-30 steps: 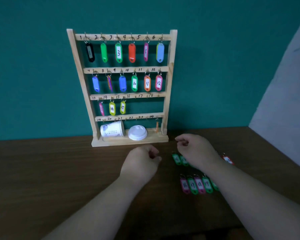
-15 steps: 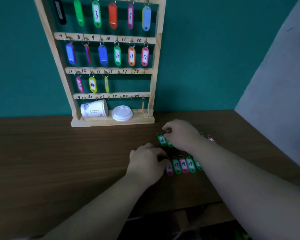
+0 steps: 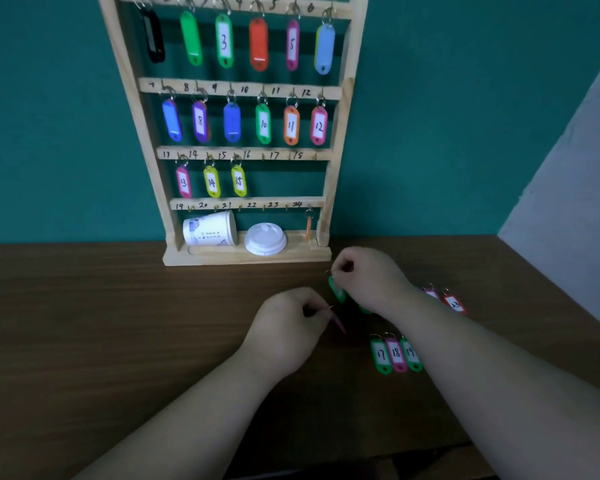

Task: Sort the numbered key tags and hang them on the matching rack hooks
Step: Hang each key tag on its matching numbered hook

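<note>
Two pinch grips: left hand (image 3: 284, 327) holds pink tag (image 3: 339, 323), right hand (image 3: 368, 278) green tag (image 3: 336, 291); bare hooks (image 3: 263, 156) up-left, left nearer.

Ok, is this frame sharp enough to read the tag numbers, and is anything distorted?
Head view: tags 17, 18, 19 on the table read clearly; the pink tag in the left hand and the green tag in the right hand are blurred, unreadable; the rack leans, a wide-angle effect.
</note>
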